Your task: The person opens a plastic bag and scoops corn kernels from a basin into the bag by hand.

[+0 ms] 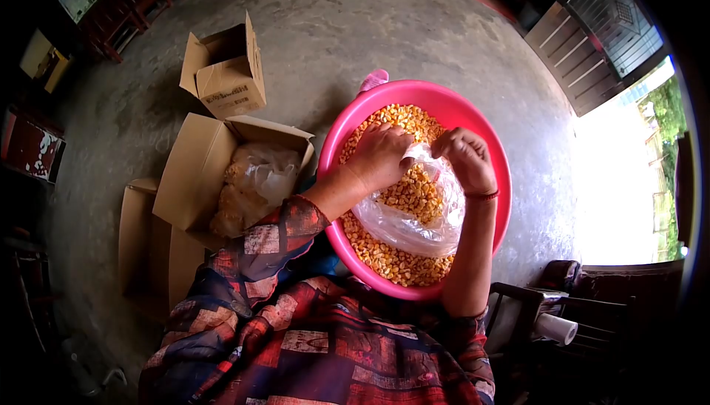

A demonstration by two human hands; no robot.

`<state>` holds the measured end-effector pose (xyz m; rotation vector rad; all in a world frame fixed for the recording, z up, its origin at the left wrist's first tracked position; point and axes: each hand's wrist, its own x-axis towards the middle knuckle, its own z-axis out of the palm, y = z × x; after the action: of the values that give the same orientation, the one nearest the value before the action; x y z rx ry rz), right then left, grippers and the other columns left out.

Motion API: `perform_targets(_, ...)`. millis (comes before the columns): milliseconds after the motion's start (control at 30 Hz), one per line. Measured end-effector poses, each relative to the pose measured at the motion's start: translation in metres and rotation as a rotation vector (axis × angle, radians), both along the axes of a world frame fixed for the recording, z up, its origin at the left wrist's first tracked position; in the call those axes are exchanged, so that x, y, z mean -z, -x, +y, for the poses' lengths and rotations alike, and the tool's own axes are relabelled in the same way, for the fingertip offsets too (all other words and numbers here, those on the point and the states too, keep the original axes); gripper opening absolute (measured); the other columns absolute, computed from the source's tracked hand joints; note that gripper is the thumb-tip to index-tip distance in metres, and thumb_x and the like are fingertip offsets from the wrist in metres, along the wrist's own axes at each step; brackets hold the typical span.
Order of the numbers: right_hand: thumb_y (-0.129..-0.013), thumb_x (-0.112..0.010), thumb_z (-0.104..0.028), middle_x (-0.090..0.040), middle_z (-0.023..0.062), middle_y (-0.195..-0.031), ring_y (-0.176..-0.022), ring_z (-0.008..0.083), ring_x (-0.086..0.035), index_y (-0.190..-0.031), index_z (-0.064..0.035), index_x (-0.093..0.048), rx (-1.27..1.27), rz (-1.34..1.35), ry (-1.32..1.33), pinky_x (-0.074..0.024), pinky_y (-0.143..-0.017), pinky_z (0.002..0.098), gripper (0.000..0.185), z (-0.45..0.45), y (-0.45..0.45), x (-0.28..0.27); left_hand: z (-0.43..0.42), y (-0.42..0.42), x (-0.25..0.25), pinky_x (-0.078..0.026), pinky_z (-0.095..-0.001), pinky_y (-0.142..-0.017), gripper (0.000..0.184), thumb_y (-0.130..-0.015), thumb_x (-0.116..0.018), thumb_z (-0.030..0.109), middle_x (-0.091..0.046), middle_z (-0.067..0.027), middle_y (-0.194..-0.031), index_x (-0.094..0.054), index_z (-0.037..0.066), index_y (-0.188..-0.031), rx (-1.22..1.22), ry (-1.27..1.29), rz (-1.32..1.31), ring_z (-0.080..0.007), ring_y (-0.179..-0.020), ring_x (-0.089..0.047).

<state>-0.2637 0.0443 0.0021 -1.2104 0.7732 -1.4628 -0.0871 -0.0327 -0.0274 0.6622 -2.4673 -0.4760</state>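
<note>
A pink basin (501, 183) full of yellow corn kernels (392, 261) is in front of me, close to my body. On the kernels lies a clear plastic bag (403, 233) with more corn inside it. My left hand (381, 157) is closed on the far left edge of the bag's mouth. At the right side of that mouth, my right hand (467, 159) pinches the plastic with bent fingers. The two hands are a short gap apart, above the corn. Part of the bag's rim is hidden behind my fingers.
Left of the basin, an open cardboard box (196, 172) holds filled plastic bags (259, 179). A smaller open box (229, 83) stands beyond it, and another carton (137, 238) is farther left. At lower right is a dark chair (518, 301) with a white roll (556, 329).
</note>
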Motion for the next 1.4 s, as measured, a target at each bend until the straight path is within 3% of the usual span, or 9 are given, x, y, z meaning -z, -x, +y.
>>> perform_targets(133,-0.088,-0.059,-0.019,-0.064,0.0022,-0.086,-0.079,0.0101,-0.059,-0.096,0.0003,-0.063,0.369,0.523,-0.291,-0.0469,-0.075,0.0250,0.021,0.012,0.036,0.006,-0.001,-0.001,-0.001,-0.044,-0.0413,-0.082,0.022,-0.073,-0.065,0.016,-0.060,-0.0116,-0.086,-0.063,0.007,-0.092,0.039,-0.001,-0.025,-0.0291,-0.087,-0.057)
perform_targets(200,-0.084,-0.062,-0.017,-0.065,0.0029,-0.086,-0.078,0.0106,-0.058,-0.095,0.0000,-0.064,0.350,0.797,-0.406,-0.0469,-0.075,0.0251,0.020,0.018,0.050,0.013,-0.001,0.000,-0.001,-0.044,-0.0410,-0.082,0.020,-0.073,-0.064,0.015,-0.060,-0.0107,-0.086,-0.063,0.006,-0.090,0.053,-0.005,0.024,-0.0283,-0.087,-0.056)
perform_targets(400,-0.077,-0.065,-0.010,-0.065,0.0037,-0.083,-0.077,0.0108,-0.058,-0.096,-0.0016,-0.065,0.098,0.999,-0.432,-0.0470,-0.072,0.0258,0.020,0.020,0.054,0.013,-0.002,0.000,-0.003,-0.044,-0.0408,-0.081,0.016,-0.071,-0.061,0.010,-0.058,-0.0102,-0.086,-0.062,0.006,-0.086,0.063,0.031,0.065,-0.0278,-0.087,-0.056)
perform_targets(533,-0.080,-0.063,-0.010,-0.064,0.0030,-0.080,-0.076,0.0106,-0.057,-0.093,-0.0017,-0.065,0.095,1.014,-0.380,-0.0470,-0.072,0.0258,0.016,0.019,0.059,0.021,-0.002,0.000,-0.008,-0.043,-0.0409,-0.081,0.014,-0.070,-0.059,0.006,-0.057,-0.0102,-0.086,-0.060,0.006,-0.084,0.065,0.056,0.086,-0.0278,-0.087,-0.055)
perform_targets(933,-0.090,-0.054,-0.018,-0.050,-0.0035,-0.062,-0.056,0.0049,-0.044,-0.082,-0.0026,-0.060,0.470,0.517,-0.466,-0.0369,-0.053,0.0212,0.019,0.012,0.053,0.024,0.003,-0.002,-0.017,-0.047,-0.0420,-0.072,0.021,-0.064,-0.049,-0.009,-0.054,-0.0125,-0.084,-0.052,0.004,-0.080,0.143,-0.155,0.189,-0.0335,-0.081,-0.057)
perform_targets(1000,-0.090,-0.054,-0.019,-0.053,-0.0029,-0.064,-0.059,0.0045,-0.046,-0.086,-0.0024,-0.061,0.504,0.869,-0.498,-0.0376,-0.053,0.0211,0.018,0.006,0.059,0.042,0.003,-0.002,-0.017,-0.047,-0.0427,-0.071,0.022,-0.063,-0.048,-0.011,-0.054,-0.0127,-0.085,-0.051,0.004,-0.079,0.170,-0.155,0.189,-0.0340,-0.080,-0.057)
perform_targets(1167,-0.086,-0.059,-0.012,-0.059,-0.0011,-0.077,-0.071,0.0064,-0.054,-0.094,-0.0016,-0.061,0.590,0.753,-0.321,-0.0456,-0.066,0.0225,0.013,0.005,0.049,0.037,0.004,-0.002,-0.013,-0.049,-0.0424,-0.073,0.026,-0.067,-0.046,-0.009,-0.055,-0.0133,-0.089,-0.054,0.005,-0.088,0.157,-0.185,0.135,-0.0338,-0.083,-0.058)
perform_targets(1233,-0.086,-0.059,-0.009,-0.061,0.0006,-0.087,-0.082,0.0084,-0.057,-0.101,-0.0017,-0.061,0.365,0.493,-0.213,-0.0468,-0.075,0.0245,0.017,0.007,0.038,0.024,0.004,0.000,-0.012,-0.050,-0.0421,-0.075,0.029,-0.070,-0.045,-0.008,-0.056,-0.0137,-0.091,-0.055,0.005,-0.093,0.137,-0.192,0.136,-0.0337,-0.085,-0.058)
perform_targets(1400,-0.086,-0.058,-0.009,-0.063,0.0020,-0.092,-0.085,0.0099,-0.057,-0.101,-0.0003,-0.062,0.209,0.802,-0.251,-0.0466,-0.077,0.0247,0.018,0.004,0.043,0.033,0.004,0.001,-0.010,-0.050,-0.0414,-0.080,0.041,-0.076,-0.045,-0.004,-0.058,-0.0165,-0.104,-0.053,0.007,-0.115,0.111,-0.174,0.154,-0.0343,-0.092,-0.059)
